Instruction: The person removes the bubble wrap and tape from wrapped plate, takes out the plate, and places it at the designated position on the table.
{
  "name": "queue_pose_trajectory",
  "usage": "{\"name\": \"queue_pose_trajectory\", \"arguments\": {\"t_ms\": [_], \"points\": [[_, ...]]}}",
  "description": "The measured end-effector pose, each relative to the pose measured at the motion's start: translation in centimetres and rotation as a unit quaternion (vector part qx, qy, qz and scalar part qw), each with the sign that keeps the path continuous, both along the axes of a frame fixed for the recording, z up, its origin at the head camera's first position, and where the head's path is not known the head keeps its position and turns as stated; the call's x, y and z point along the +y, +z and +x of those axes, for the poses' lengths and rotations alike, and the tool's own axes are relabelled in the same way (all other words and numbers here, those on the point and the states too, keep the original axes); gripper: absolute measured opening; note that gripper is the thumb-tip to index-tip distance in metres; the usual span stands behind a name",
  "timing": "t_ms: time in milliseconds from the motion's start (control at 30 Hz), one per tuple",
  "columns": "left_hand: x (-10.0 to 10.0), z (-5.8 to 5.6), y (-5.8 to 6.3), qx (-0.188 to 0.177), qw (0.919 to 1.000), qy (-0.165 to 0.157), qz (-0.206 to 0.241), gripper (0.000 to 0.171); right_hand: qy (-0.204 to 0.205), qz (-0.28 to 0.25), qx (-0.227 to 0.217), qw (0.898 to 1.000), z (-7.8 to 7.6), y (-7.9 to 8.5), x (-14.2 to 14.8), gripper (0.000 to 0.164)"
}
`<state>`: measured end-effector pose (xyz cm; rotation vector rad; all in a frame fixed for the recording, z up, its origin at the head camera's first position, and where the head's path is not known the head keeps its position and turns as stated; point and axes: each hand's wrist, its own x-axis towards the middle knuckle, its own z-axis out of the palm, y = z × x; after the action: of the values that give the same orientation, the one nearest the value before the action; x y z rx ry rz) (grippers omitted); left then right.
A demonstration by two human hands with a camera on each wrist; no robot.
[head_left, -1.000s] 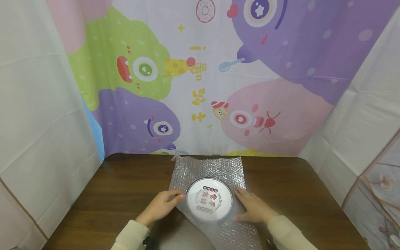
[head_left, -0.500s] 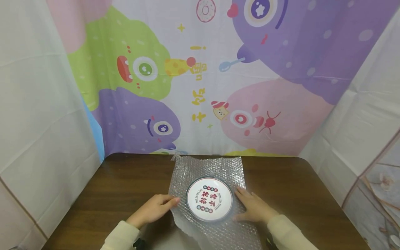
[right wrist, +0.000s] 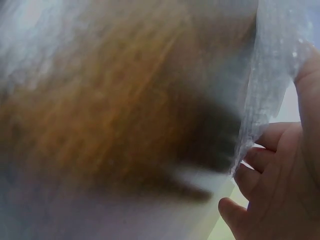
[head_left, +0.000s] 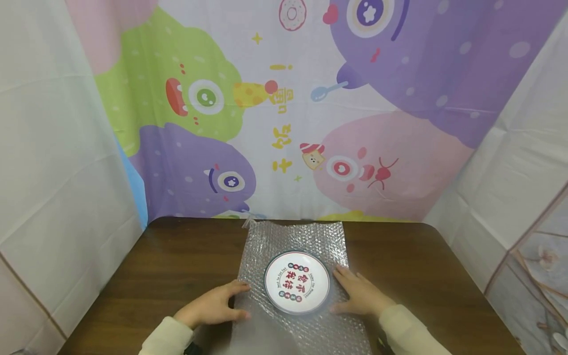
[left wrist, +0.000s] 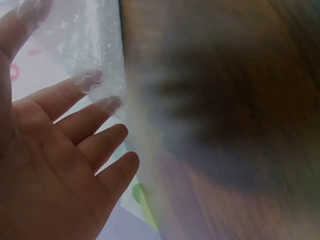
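A round white plate (head_left: 297, 282) with a blue-and-red rim and red lettering lies on a sheet of clear bubble wrap (head_left: 297, 236). At the left edge of the wrap is my left hand (head_left: 213, 303), its fingers extended and its thumb apart. In the left wrist view some fingertips of the left hand (left wrist: 65, 140) touch the bubble wrap (left wrist: 95, 40). My right hand (head_left: 361, 294) rests on the right side of the wrap, fingers spread beside the plate. The right wrist view shows the right hand (right wrist: 275, 175) with fingertips at the wrap's edge (right wrist: 270, 75).
The dark brown wooden table (head_left: 186, 256) extends on both sides of the wrap. Behind it hangs a curtain (head_left: 284, 123) printed with cartoon monsters. Pale cloth (head_left: 57, 162) covers the left side, and another pale sheet hangs at the right.
My left hand has moved left and nearer, away from the plate, and its fingers have spread. The near left part of the wrap has shifted outward. The right hand stays in place.
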<state>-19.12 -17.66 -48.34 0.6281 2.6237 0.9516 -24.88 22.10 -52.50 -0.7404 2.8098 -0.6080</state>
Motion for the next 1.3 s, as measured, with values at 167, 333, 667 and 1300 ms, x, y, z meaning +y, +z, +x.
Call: {"name": "queue_pose_trajectory", "arguments": {"t_ms": [167,333,667,1300], "points": [[-0.1,0.1,-0.6,0.013,0.9996,-0.014,-0.019,0.087,-0.006,-0.002,0.000,1.000,0.0,0.0,0.0,0.108],[0.0,0.2,-1.2,0.018,0.9990,-0.008,-0.040,0.097,-0.005,-0.004,0.004,1.000,0.0,-0.2,0.1,0.108],[0.5,0.5,-1.9,0.048,0.9967,0.007,-0.065,0.109,-0.002,-0.013,0.009,1.000,0.2,-0.4,0.2,0.107],[3.0,0.2,-3.1,0.084,0.9910,0.027,-0.101,0.116,0.011,0.021,0.045,0.999,0.3,0.4,-0.3,0.107]]}}
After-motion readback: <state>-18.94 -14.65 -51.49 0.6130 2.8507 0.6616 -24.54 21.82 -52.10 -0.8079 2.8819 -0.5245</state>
